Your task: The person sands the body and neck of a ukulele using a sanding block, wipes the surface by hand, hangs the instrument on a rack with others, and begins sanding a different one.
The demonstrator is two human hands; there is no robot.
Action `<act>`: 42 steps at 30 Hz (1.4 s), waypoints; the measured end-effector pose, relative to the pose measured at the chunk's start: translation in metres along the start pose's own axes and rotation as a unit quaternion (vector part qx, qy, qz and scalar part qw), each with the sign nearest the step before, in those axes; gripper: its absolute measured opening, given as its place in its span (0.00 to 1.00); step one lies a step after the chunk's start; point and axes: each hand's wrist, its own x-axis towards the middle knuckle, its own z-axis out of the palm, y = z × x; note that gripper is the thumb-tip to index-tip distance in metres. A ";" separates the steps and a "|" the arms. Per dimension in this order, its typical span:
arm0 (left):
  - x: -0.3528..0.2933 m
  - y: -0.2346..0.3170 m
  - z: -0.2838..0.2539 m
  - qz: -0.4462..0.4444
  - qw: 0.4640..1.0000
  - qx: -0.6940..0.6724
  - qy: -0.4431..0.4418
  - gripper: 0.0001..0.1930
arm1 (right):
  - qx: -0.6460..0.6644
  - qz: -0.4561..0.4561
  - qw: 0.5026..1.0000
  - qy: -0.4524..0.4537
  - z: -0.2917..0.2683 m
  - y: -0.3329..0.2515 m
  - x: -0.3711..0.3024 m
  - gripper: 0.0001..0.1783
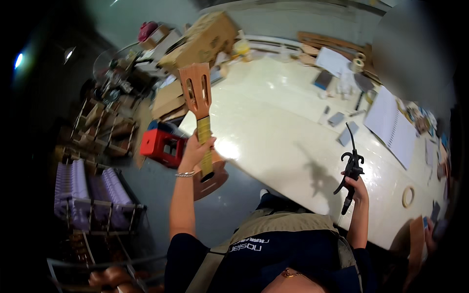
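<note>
My left hand [194, 150] is wrapped round the neck of a small wooden guitar [198, 105], held over the floor at the table's left edge. Its slotted headstock points up and away, yellow tape covers the fretboard, and no strings show. The brown body hangs lower, partly hidden behind my forearm and the neck. My right hand [360, 188] grips a black air blow gun [351, 168] by its handle above the near side of the table. The gun's thin nozzle points away from me, well apart from the guitar.
A cream table [273, 112] carries a spiral notebook [391, 127], grey blocks [336, 118] and a tape roll [408, 196]. Cardboard boxes [202, 41] stand at its far left. A red stool [159, 148] and a rack with purple padding [88, 190] are left of me.
</note>
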 end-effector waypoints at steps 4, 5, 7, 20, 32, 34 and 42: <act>-0.094 -0.069 -0.007 0.034 0.982 -0.099 0.158 0.11 | -0.094 0.068 0.922 -0.370 0.133 0.010 0.009 0.25; -0.112 -0.080 -0.009 0.023 0.976 -0.120 0.183 0.12 | -0.136 0.045 0.898 -0.417 0.173 0.003 0.000 0.27; -0.148 -0.093 -0.008 0.016 0.965 -0.134 0.224 0.11 | -0.211 -0.059 0.859 -0.463 0.254 -0.032 -0.034 0.26; -0.311 -0.091 -0.056 0.015 0.895 -0.150 0.421 0.07 | -0.447 0.036 0.736 -0.508 0.322 0.061 -0.158 0.25; -0.391 -0.018 -0.074 0.138 0.714 -0.168 0.665 0.15 | -0.531 0.127 0.726 -0.417 0.265 0.162 -0.118 0.28; -0.398 -0.024 -0.076 0.158 0.701 -0.144 0.680 0.14 | -0.555 0.142 0.682 -0.455 0.256 0.162 -0.115 0.28; -0.414 0.025 -0.093 0.244 0.745 0.003 0.621 0.11 | -0.300 0.275 0.690 -0.598 0.264 0.085 -0.138 0.27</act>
